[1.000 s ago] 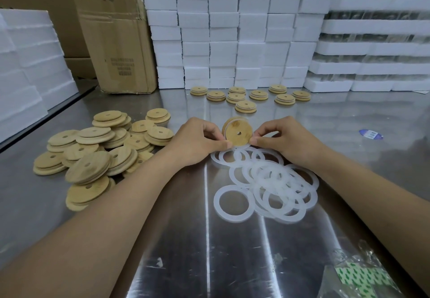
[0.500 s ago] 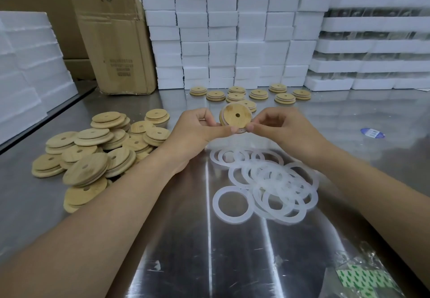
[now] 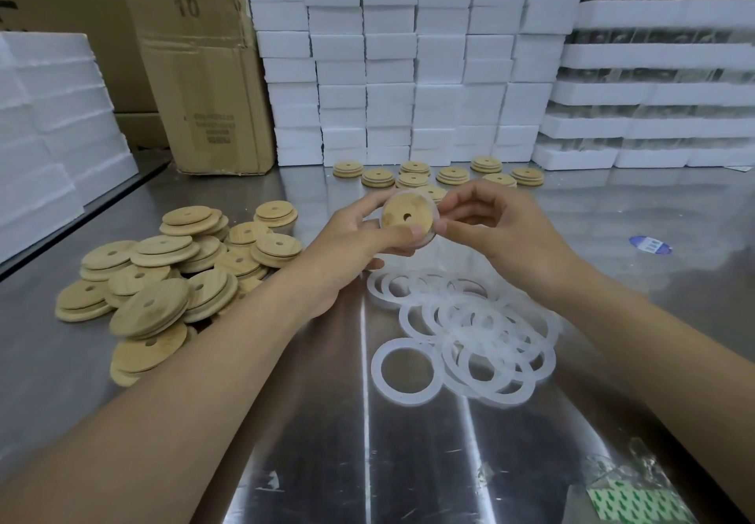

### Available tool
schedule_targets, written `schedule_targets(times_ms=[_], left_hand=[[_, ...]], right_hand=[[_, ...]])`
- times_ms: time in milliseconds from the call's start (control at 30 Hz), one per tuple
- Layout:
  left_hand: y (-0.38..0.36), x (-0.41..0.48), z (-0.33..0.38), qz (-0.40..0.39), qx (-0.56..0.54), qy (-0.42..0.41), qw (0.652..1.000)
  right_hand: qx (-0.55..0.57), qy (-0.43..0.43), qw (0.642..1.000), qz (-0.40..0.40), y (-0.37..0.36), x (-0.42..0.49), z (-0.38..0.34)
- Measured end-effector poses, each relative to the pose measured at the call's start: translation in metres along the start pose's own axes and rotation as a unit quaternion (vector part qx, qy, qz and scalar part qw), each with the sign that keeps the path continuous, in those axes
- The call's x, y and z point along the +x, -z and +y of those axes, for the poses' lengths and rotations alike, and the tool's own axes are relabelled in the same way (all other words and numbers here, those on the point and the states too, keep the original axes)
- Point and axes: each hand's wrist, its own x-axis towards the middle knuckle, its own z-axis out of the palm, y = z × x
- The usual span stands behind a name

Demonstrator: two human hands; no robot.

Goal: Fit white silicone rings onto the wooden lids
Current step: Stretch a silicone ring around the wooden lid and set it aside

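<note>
A round wooden lid (image 3: 406,215) with a small centre hole is held up above the metal table, tilted toward me, with a white silicone ring around its rim. My left hand (image 3: 359,237) grips the lid from the left and below, thumb on its lower face. At its right edge, my right hand (image 3: 494,225) pinches the ring. A loose heap of white silicone rings (image 3: 470,335) lies on the table under my hands. A pile of bare wooden lids (image 3: 171,274) lies to the left.
Several lids (image 3: 445,176) sit in rows at the back of the steel table (image 3: 310,462). White foam boxes (image 3: 408,57) are stacked behind, a cardboard carton (image 3: 204,74) stands at back left, foam blocks (image 3: 45,123) at far left. A plastic bag (image 3: 629,499) lies at the near right.
Both hands have lifted the lid up and away from the ring heap and tilted its face toward me. The ring now shows around the lid's rim.
</note>
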Motion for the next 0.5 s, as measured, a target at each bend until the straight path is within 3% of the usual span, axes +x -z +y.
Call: schedule_targets(times_ms=[300, 500], left_hand=[[0.004, 0.003, -0.006, 0.077, 0.009, -0.026, 0.997], [0.003, 0.005, -0.011, 0.079, 0.06, -0.086, 0.991]], right_hand=[[-0.046, 0.013, 0.998, -0.048, 0.004, -0.001, -0.005], [-0.053, 0.002, 0.996, -0.068, 0.004, -0.005, -0.007]])
